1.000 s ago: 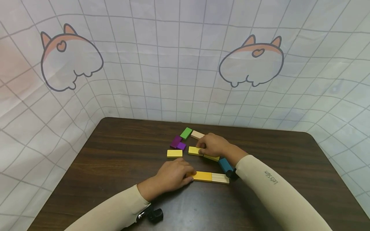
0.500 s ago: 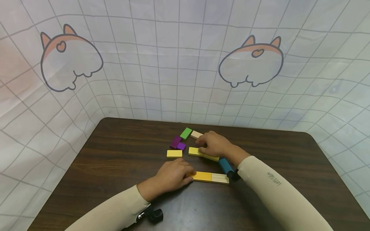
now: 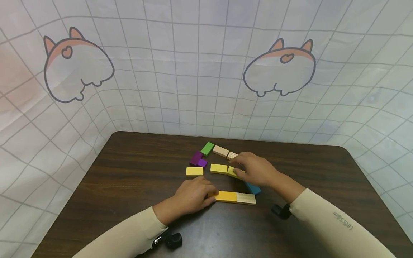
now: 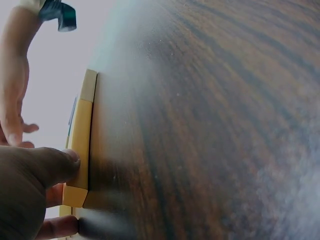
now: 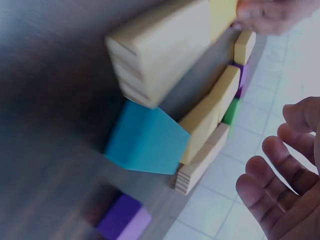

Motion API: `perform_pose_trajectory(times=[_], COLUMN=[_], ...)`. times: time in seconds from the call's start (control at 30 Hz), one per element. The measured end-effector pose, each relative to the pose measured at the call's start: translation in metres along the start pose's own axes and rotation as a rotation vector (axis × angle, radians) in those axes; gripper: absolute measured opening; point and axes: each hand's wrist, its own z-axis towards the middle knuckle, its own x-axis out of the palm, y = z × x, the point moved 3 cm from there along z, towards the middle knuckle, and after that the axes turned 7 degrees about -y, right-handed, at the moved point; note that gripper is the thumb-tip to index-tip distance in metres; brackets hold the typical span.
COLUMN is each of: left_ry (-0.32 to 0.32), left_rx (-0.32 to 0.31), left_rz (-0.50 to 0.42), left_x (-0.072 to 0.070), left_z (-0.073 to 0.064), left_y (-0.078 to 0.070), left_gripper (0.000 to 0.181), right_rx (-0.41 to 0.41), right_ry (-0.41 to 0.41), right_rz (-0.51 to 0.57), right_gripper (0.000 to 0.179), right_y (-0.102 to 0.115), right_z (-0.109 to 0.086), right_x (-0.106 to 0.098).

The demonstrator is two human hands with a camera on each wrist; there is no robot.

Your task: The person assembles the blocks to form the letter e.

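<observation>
My left hand pinches the left end of an orange-yellow wooden block, its thumb on the near face and fingers behind. A plain wood block continues that row. My right hand hovers with loosely bent fingers and nothing held; in the right wrist view its palm faces the blocks. In the head view it overlaps a yellow block and partly hides a blue block. Another yellow block lies left of it, and two pale wood blocks lie behind.
A separate yellow block lies left of the group. Two purple blocks and a green block stand behind it. Another purple block shows in the right wrist view. A patterned cloth hangs behind the dark table.
My right hand has moved right, away from the left yellow block, uncovering more of the yellow blocks and a second pale wood block. My left hand stays on the orange-yellow block.
</observation>
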Motion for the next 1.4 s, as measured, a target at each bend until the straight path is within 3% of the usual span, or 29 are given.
perform_pose_trajectory(times=[0.37,0.6,0.93,1.4], left_ry=[0.01,0.005,0.012,0.041], left_rx=[-0.007,-0.005,-0.008,0.013], left_rz=[0.003,0.008,0.005,0.007], left_x=[0.0,0.0,0.001,-0.001], left_z=[0.0,0.0,0.0,0.002], left_y=[-0.001,-0.001,-0.002,-0.003], left_gripper=[0.016,0.016,0.016,0.018], right_rx=[-0.128,-0.198,-0.291,-0.298], right_ry=[-0.025,-0.038,-0.05,-0.039], right_rz=[0.029,0.016,-0.101,-0.116], right_gripper=[0.028,0.027,0.027,0.032], right_y=[0.01,0.017,0.026,0.027], right_z=[-0.051,-0.073,-0.083,-0.083], right_x=[0.013,0.023,0.035,0.035])
